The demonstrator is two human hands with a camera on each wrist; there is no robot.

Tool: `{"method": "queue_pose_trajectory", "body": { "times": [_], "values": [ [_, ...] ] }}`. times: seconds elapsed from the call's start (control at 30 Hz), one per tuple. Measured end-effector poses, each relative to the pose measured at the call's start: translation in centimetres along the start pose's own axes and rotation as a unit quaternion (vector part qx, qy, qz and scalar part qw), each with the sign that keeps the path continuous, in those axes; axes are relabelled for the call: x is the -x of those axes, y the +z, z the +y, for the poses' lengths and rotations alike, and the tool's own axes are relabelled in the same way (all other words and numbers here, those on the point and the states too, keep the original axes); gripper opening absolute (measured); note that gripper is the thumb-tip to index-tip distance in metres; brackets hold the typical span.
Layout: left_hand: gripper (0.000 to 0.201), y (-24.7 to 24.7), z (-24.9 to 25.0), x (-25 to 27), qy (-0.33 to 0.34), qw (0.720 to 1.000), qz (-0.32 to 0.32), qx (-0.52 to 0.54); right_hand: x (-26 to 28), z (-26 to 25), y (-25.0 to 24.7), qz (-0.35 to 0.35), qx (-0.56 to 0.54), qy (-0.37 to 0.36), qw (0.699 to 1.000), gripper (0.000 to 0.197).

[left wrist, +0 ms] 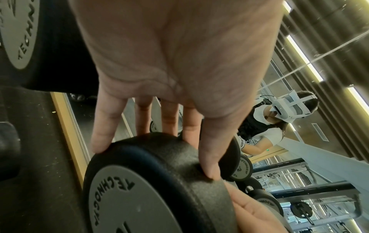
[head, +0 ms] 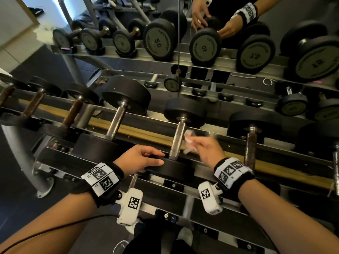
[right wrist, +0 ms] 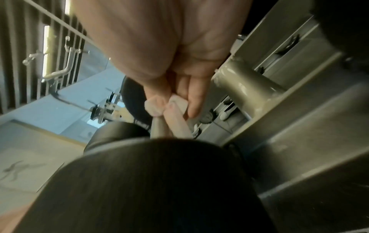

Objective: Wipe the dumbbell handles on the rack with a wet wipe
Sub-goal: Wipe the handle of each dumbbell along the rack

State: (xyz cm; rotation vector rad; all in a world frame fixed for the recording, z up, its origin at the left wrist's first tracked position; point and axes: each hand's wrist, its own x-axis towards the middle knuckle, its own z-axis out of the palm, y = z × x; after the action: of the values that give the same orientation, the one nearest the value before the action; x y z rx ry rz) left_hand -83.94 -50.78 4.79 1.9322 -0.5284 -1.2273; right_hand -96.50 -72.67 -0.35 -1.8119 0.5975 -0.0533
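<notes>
A black dumbbell with a steel handle [head: 177, 139] lies across the upper rack rails at the middle. My left hand [head: 145, 159] grips its near weight head [head: 170, 167], fingers over the top and thumb on the front edge; the left wrist view shows the fingers [left wrist: 207, 151] curled round the same head [left wrist: 151, 181]. My right hand [head: 207, 147] pinches a crumpled white wet wipe [head: 189, 142] just to the right of the handle. In the blurred right wrist view the wipe [right wrist: 157, 105] sits bunched between thumb and fingers above the dark weight head [right wrist: 159, 181].
More dumbbells lie on the same rails on both sides: a steel-handled one [head: 117, 121] on the left, a rusty-handled one [head: 250, 145] on the right. A mirror [head: 201, 33] behind reflects the rack. A lower rack tier [head: 183, 198] runs under my wrists.
</notes>
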Motion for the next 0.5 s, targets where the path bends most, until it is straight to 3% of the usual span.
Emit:
{"method": "queue_pose_trajectory", "body": {
  "times": [0.1, 0.27, 0.43, 0.5],
  "values": [
    [0.030, -0.1, -0.1, 0.0, 0.000, 1.000, -0.002, 0.006, -1.9, -0.4, -0.1, 0.042, 0.009, 0.016, 0.999, 0.032],
    [0.027, 0.0, -0.3, -0.1, 0.005, 1.000, 0.005, 0.008, -1.2, 1.1, 1.8, -0.008, 0.024, 0.020, 0.999, 0.035],
    [0.027, -0.1, -0.3, -0.2, 0.000, 1.000, 0.002, 0.009, 0.8, 2.0, 1.3, -0.105, 0.075, -0.017, 0.991, 0.028],
    [0.026, -0.2, -0.2, -0.3, -0.001, 1.000, 0.000, 0.009, -0.3, 1.2, 0.3, -0.075, 0.086, -0.019, 0.993, 0.029]
  ]
}}
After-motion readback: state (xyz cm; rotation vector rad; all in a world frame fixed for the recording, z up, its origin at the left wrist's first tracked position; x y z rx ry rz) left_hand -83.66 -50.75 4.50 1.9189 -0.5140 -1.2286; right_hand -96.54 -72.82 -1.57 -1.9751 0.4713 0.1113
